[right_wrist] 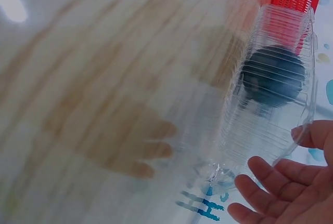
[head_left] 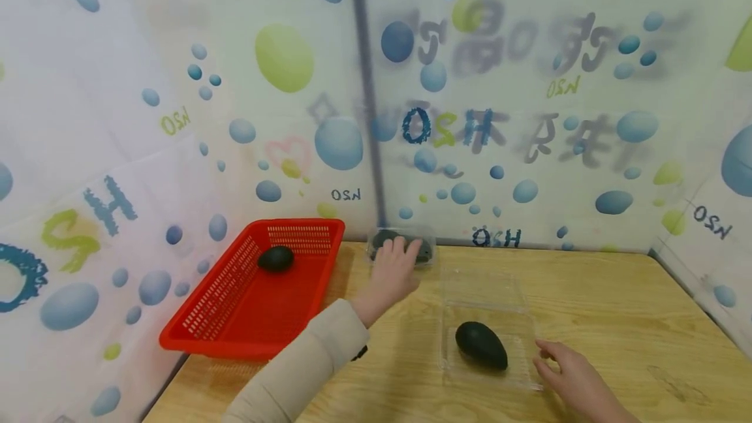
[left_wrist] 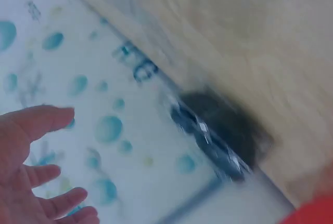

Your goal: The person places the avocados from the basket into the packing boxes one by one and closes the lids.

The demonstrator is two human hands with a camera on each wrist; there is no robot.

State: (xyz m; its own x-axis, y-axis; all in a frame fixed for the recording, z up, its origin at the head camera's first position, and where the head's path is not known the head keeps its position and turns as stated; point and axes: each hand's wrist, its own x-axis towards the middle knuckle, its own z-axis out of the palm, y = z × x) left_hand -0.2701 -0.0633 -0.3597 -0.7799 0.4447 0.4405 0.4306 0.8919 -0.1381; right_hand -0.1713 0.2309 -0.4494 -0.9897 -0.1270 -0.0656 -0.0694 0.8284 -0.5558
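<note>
A dark avocado (head_left: 480,345) lies in an opened clear plastic clamshell box (head_left: 449,371) on the table. At the box's right side is my right hand (head_left: 566,371), fingers loosely bent and holding nothing. In the right wrist view its thumb is at the box's edge; whether they touch I cannot tell. My left hand (head_left: 395,271) reaches out over a second clear box (head_left: 433,240) by the back wall, which has dark avocados (head_left: 384,238) inside. Its fingers are spread and apart from that box in the left wrist view (left_wrist: 44,167).
A red plastic basket (head_left: 320,279) stands at the left with one dark avocado (head_left: 276,258) in it. The wooden table (head_left: 599,305) ends at a white curtain (head_left: 529,83) with blue and green drops behind and at the sides.
</note>
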